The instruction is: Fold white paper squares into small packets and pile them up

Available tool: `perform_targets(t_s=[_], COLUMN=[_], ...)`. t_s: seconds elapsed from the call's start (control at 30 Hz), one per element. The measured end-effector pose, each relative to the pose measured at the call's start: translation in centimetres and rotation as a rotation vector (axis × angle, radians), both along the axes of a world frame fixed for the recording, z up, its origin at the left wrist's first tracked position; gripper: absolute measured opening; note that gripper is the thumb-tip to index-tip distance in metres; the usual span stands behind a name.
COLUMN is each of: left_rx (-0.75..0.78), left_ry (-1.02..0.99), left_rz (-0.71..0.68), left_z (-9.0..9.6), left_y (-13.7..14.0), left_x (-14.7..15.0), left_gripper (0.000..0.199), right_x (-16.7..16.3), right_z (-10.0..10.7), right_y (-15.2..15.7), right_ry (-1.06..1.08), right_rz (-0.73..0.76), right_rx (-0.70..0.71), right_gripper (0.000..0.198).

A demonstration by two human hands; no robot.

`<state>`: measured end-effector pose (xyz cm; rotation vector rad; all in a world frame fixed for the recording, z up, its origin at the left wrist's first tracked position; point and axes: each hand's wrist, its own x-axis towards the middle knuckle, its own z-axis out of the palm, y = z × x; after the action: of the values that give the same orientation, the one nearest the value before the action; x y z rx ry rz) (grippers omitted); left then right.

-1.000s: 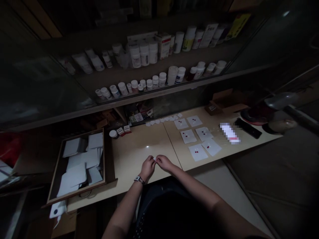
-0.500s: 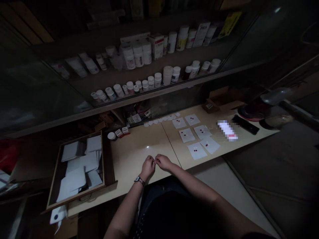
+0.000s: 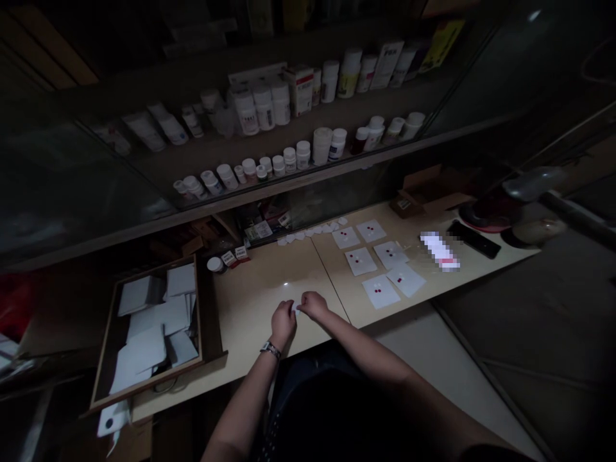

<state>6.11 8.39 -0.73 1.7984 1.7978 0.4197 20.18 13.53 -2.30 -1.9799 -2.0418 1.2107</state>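
Note:
My left hand (image 3: 283,321) and my right hand (image 3: 314,305) meet above the counter near its front edge, fingers pinched. Between them is a small white folded paper packet (image 3: 296,308), partly hidden by the fingers. To the right lie several white paper squares (image 3: 360,262) with red and pale pills on them. A row of small white folded packets (image 3: 312,231) runs along the back of the counter.
An open drawer (image 3: 198,308) with stacked white papers juts out at left. A white-capped bottle (image 3: 215,264) and small boxes (image 3: 235,256) stand beside it. Medicine bottles (image 3: 321,146) line the shelves above. A black phone (image 3: 474,239) and an open carton (image 3: 428,190) are at right.
My hands have drawn slightly apart, the right one moving up a little. More of the white paper packet now shows between the fingers.

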Motion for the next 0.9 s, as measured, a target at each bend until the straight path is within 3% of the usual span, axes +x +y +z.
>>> perform_targets(t_s=[0.13,0.37,0.5,0.57,0.7,0.9], left_rx=[0.098,0.153,0.159,0.157,0.164,0.122], left_ry=[0.181,0.362,0.334,0.299,0.271,0.322], left_rz=[-0.201,-0.328,-0.387,-0.409,-0.414,-0.470], left_z=[-0.6,-1.2,-1.4,-1.7,-2.5,-2.8], left_y=[-1.5,-3.3,-3.0,-2.8,-2.8,-2.9], left_x=[-0.4,-1.3,-1.7,-2.0,-2.2,-2.6], left_gripper=[0.044,0.056,0.059,0.058,0.054,0.058], right_x=[-0.5,-0.4,0.8,1.6,2.1,0.1], right_z=[-0.2,-0.1,0.2,0.0,-0.9,-1.8], right_y=[1.1,-0.4,-2.4,-3.4,-4.5,-5.1], right_ry=[-0.086,-0.039,0.050,0.067,0.025,-0.112], right_rz=[0.007,0.021,0.170,0.337,0.604,0.599], right_rx=[-0.057,0.073,0.334,0.436,0.510,0.546], right_gripper=[0.025,0.021,0.028,0.037,0.054,0.065])
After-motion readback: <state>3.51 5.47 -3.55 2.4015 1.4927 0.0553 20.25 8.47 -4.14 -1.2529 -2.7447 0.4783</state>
